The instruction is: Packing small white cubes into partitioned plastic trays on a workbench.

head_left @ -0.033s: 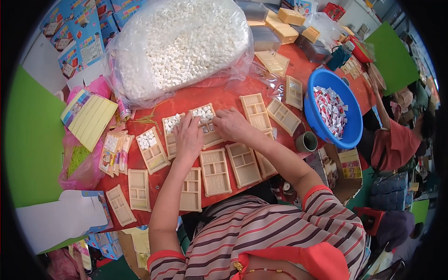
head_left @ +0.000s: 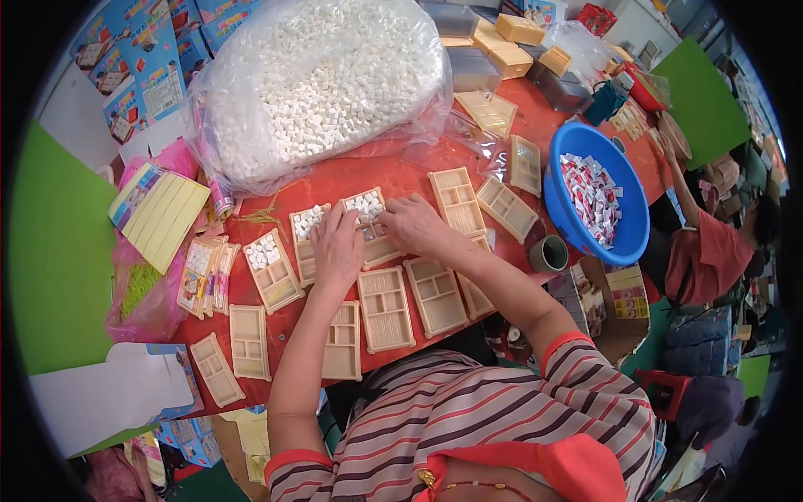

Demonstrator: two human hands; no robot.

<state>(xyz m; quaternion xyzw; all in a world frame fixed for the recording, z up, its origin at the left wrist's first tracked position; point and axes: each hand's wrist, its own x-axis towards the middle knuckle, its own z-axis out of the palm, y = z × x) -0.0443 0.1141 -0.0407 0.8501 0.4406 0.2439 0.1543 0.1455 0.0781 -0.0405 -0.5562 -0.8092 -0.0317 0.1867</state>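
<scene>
Well, it's the red table spread out beneath everything, with the clear plastic bag sitting heavy on it, heaped with white cubes. To the bag's right stands the blue basin, loaded with small red-and-white packets. Now to the bag's near side, where the beige compartment trays lie — and both hands are at one tray, its far compartment holding white cubes, its near part bare beneath the hands. The left hand comes over that tray's left edge, beside a second part-filled tray, its fingers narrow, almost together. The right hand is at the opposite edge, fingers bent inward — whether either hand pinches a cube, I cannot tell. Smallest of the lot, those cubes sit loosely jumbled, just off the bag's near edge.
</scene>
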